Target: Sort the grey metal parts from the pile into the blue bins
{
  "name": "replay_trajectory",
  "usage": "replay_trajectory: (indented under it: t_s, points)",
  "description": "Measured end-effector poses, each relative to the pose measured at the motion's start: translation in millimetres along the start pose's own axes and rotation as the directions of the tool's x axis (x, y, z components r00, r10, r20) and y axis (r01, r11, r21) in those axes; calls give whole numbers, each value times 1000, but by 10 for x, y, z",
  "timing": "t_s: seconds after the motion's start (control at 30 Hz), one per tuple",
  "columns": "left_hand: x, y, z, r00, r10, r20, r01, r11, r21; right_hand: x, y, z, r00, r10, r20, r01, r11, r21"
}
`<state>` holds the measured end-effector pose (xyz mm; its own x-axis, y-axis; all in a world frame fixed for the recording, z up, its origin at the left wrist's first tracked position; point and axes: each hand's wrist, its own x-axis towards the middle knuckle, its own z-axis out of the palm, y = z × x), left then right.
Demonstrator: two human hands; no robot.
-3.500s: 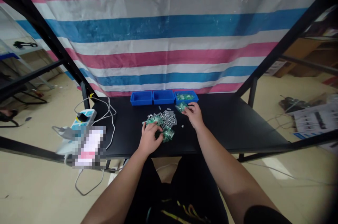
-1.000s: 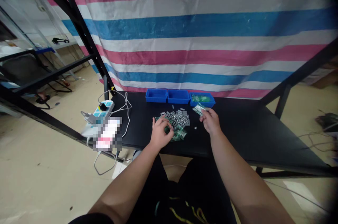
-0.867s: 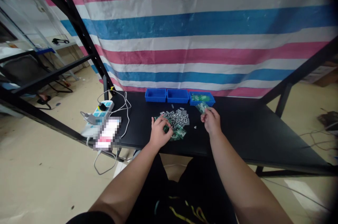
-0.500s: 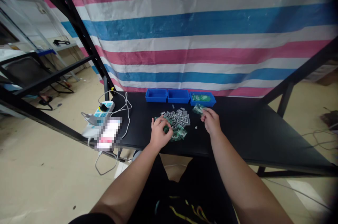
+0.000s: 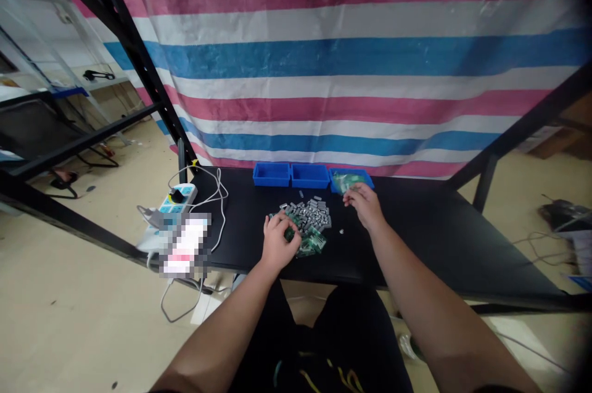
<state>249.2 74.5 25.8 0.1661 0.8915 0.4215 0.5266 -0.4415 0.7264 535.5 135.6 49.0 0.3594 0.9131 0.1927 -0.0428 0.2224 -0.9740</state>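
Green packets [image 5: 314, 242]: bunched on the near side of the grey pieces [image 5: 314, 214], on the black table [image 5: 416, 226]; others show in the right tray [image 5: 369, 181].
Left hand [image 5: 280, 240]: curled over the left end of that bunch, fingers bent; from my remote view I cannot tell whether it grips one.
Right hand [image 5: 365, 205]: at the right tray's near edge, fingertips narrow, just beside the packets there; I cannot tell whether any is pinched.
Other blue trays [image 5: 309, 176]: two, left of the right tray, in one row.
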Motion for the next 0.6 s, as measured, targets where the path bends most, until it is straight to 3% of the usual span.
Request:
replay_trajectory:
  t_s: [0.1,0.17,0.3,0.4,0.47,0.53,0.6]
  points:
    - [6,10,-9,1000,-9,9,9,1000,5,224,-177,-5,993,-53,-105,71,982,173]
    - [11,25,-25,1000,-12,20,12,1000,3,368,-210,-24,982,-30,-186,64,981,181]
    - [17,58,-55,1000,-16,26,16,1000,-3,510,-77,-67,912,219,-348,-210,976,63]
    - [14,66,-60,999,-30,28,30,1000,-3,466,106,-85,875,287,-390,-305,952,15]
    - [11,64,-56,999,-35,32,35,999,-6,398,214,-84,876,235,-421,-288,956,-65]
    - [8,58,-50,999,-32,30,32,999,-9,317,284,-56,904,102,-416,-206,955,-213]
    - [9,53,-45,999,-26,26,26,1000,-8,218,295,17,952,-44,-303,-82,916,-393]
